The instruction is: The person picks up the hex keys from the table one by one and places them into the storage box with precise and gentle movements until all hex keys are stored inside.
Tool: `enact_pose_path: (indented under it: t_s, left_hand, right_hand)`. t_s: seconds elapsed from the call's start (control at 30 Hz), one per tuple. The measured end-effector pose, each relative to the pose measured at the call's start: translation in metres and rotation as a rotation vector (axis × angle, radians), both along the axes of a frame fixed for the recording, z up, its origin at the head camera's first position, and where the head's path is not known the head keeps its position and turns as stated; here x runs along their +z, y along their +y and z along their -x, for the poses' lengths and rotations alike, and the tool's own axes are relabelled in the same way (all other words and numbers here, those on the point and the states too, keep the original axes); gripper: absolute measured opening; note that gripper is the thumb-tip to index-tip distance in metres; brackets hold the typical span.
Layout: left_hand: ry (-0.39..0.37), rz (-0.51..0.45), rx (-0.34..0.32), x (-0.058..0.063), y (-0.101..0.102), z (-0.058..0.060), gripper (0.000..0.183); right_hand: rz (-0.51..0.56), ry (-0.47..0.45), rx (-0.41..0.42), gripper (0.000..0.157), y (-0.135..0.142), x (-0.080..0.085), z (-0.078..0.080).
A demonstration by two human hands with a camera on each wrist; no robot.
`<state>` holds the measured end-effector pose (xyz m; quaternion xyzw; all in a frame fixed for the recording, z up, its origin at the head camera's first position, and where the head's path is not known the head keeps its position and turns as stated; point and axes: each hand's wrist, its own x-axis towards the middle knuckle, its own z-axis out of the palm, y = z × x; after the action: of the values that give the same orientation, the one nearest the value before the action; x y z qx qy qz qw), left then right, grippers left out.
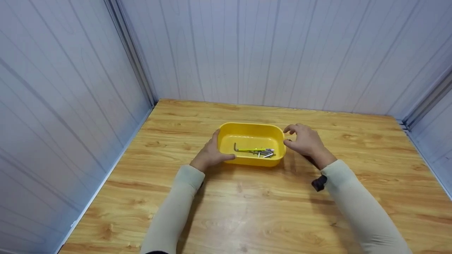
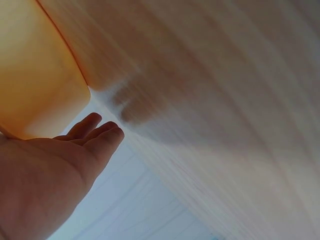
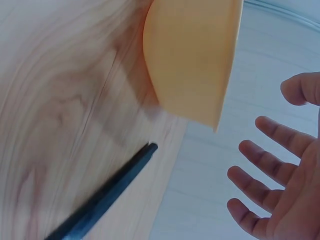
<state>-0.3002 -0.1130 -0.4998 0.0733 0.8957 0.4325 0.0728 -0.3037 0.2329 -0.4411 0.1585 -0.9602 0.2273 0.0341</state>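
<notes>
A yellow plastic bin (image 1: 252,161) stands on the wooden table. Inside it lie an L-shaped hex key (image 1: 243,150) with a yellow-green shaft and several small silver screws (image 1: 267,153). My left hand (image 1: 212,154) holds the bin's left end, thumb across the near rim and fingers along the outer wall. In the left wrist view, the fingertips (image 2: 116,134) reach past the bin wall (image 2: 45,75). My right hand (image 1: 304,141) hovers by the bin's right end, fingers loosely bent and apart; the right wrist view shows nothing in it.
A dark tapered rod (image 3: 110,192) lies on the table, partly under my right wrist in the head view. Pale panel walls (image 1: 226,53) rise behind the table (image 1: 240,211) and on both sides. A black device (image 1: 319,183) is strapped at my right wrist.
</notes>
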Motion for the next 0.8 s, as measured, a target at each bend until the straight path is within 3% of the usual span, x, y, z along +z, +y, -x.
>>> enact_pose_path:
  t_s: [0.5,0.8]
  left_hand:
    - [0.018,-0.012,-0.022,-0.001,-0.001,-0.001,0.123]
    - [0.008,-0.017,-0.017,0.0,0.0,0.001,0.123]
  right_hand:
    - [-0.076,-0.068,-0.061,0.036,0.036,0.012,-0.01]
    - [-0.169,-0.161,-0.03,0.035,0.063,0.007,-0.013]
